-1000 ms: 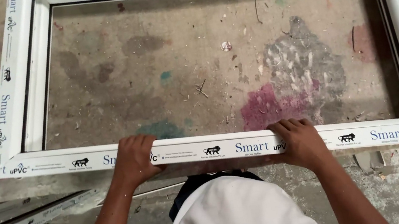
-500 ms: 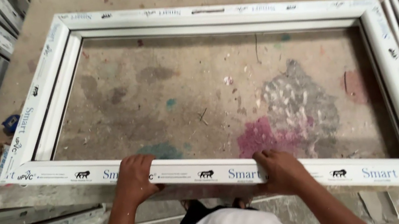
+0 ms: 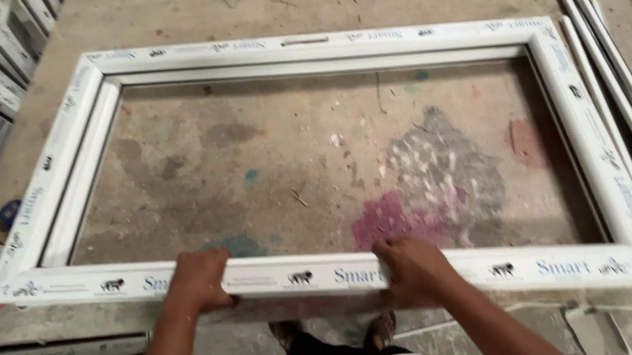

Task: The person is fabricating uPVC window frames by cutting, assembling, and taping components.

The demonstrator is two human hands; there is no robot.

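Both hands are clamped on the near rail of the white frame (image 3: 314, 161), left hand (image 3: 199, 280) and right hand (image 3: 412, 271) with fingers curled over its edge. The frame sits above the stained concrete floor (image 3: 289, 165) (far side looks lower, hard to tell). Looks like the carry-and-position step; next move needs a level, even grip on both sides.

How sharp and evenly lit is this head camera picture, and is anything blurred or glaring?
Head view: soft, even light, no hard shadows or glare; the white rectangular plastic window frame and both hands, left hand and right hand, look fairly sharp; the far corners and the stained concrete floor are slightly soft; the frame's edges look skewed by the wide lens.
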